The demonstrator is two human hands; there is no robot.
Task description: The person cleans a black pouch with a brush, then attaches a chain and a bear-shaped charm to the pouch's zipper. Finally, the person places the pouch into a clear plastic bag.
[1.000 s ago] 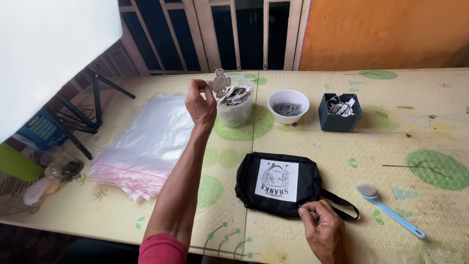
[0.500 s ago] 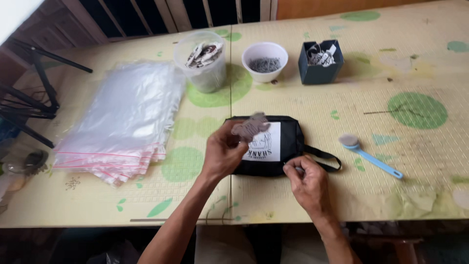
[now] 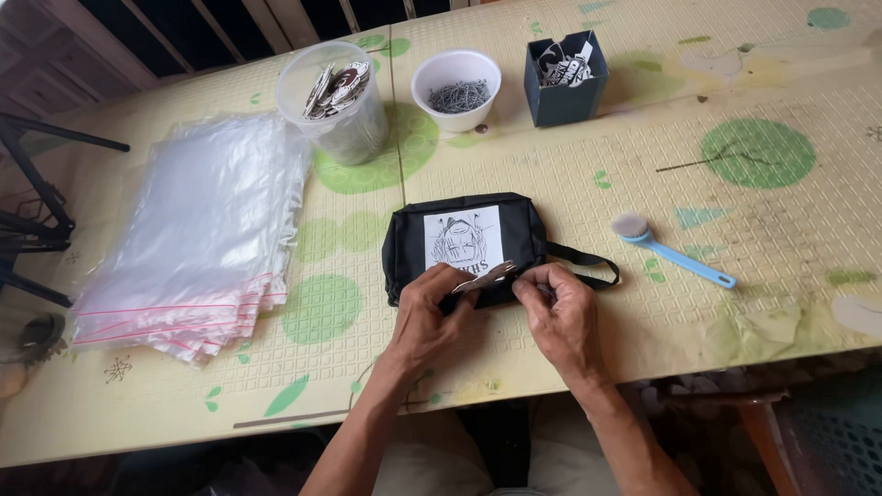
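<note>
A small black pouch (image 3: 459, 230) with a white printed patch lies flat on the patterned table mat (image 3: 643, 165). My left hand (image 3: 432, 312) rests on its near edge and holds a thin flat silvery charm (image 3: 485, 277) edge-on between thumb and fingers. My right hand (image 3: 560, 308) is beside it, fingers pinched at the charm's right end, by the pouch's black strap (image 3: 588, 262).
A stack of clear zip bags (image 3: 197, 239) lies at the left. At the back stand a clear tub of flat charms (image 3: 335, 96), a white bowl of small metal rings (image 3: 457, 89) and a dark box of tags (image 3: 568, 75). A blue-handled brush (image 3: 671, 253) lies right of the pouch.
My left hand came back from the clear tub with a charm and lowered it to the pouch's near edge. My right hand moved up to meet it.
</note>
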